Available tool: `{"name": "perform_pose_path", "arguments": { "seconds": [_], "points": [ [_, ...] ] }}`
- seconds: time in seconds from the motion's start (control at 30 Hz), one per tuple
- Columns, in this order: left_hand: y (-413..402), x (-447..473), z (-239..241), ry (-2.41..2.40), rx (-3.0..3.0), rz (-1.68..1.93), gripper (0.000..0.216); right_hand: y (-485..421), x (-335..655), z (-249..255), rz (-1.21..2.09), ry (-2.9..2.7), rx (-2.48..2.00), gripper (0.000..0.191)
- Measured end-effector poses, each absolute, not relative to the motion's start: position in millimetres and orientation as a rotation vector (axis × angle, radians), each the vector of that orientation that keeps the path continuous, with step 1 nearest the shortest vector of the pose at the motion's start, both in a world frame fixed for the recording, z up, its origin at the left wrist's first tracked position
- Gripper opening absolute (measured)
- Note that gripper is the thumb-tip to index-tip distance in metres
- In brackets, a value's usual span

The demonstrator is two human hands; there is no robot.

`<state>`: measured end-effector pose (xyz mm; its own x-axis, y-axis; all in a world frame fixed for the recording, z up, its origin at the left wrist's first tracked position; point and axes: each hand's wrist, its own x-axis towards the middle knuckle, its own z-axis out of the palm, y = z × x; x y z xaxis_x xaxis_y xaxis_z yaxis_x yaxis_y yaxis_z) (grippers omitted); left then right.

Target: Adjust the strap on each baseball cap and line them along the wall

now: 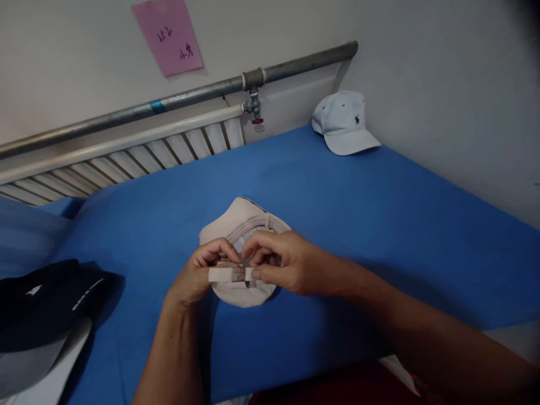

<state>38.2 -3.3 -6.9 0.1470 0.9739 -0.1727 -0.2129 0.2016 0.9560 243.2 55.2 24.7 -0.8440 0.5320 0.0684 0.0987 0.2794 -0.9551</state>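
A pale pink cap (236, 225) lies upside down on the blue table (337, 214), brim pointing away from me. Both hands work at its back strap (230, 274). My left hand (198, 273) is closed, pinching the strap's left end between thumb and fingers. My right hand (280, 261) is closed too, pinching the strap's right end by the small buckle. The strap is pulled flat between the two hands, just above the cap's rear edge.
A light blue cap (343, 124) sits in the far right corner by the wall. Black and grey caps (37, 309) are stacked at the left edge. A radiator (126, 157) and metal pipe (189, 93) run along the back wall under a pink note (169, 36).
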Motion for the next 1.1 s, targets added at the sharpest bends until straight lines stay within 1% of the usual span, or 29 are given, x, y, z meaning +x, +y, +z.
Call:
{"name": "perform_pose_path", "arguments": {
  "seconds": [0.17,0.33,0.47,0.57,0.73,0.8,0.97,1.03,1.1],
  "points": [
    [-3,41,-8,1.071,0.976,1.049,0.020,52,242,21,1.609,-2.121,-0.550,0.013],
    [-4,39,-10,1.054,1.045,1.055,0.018,50,240,19,1.600,-2.048,-0.553,0.009],
    [-4,38,-12,1.101,1.089,1.058,0.019,52,238,20,1.623,-2.075,-0.586,0.012],
    [-4,38,-13,1.096,1.102,1.050,0.021,53,235,19,1.732,-2.030,-0.627,0.017],
    [-4,38,-11,1.045,1.073,1.029,0.020,58,230,11,2.012,-1.775,-0.686,0.026],
    [-3,39,-11,1.023,1.065,1.025,0.021,59,227,8,2.075,-1.690,-0.702,0.029],
    [-1,38,-8,0.982,0.980,1.075,0.018,61,226,5,2.142,-1.592,-0.689,0.028],
    [0,36,-6,0.948,0.934,1.091,0.026,61,227,6,2.152,-1.588,-0.700,0.026],
    [0,34,-5,0.899,0.918,1.073,0.043,61,227,7,2.126,-1.602,-0.734,0.024]
  ]
}}
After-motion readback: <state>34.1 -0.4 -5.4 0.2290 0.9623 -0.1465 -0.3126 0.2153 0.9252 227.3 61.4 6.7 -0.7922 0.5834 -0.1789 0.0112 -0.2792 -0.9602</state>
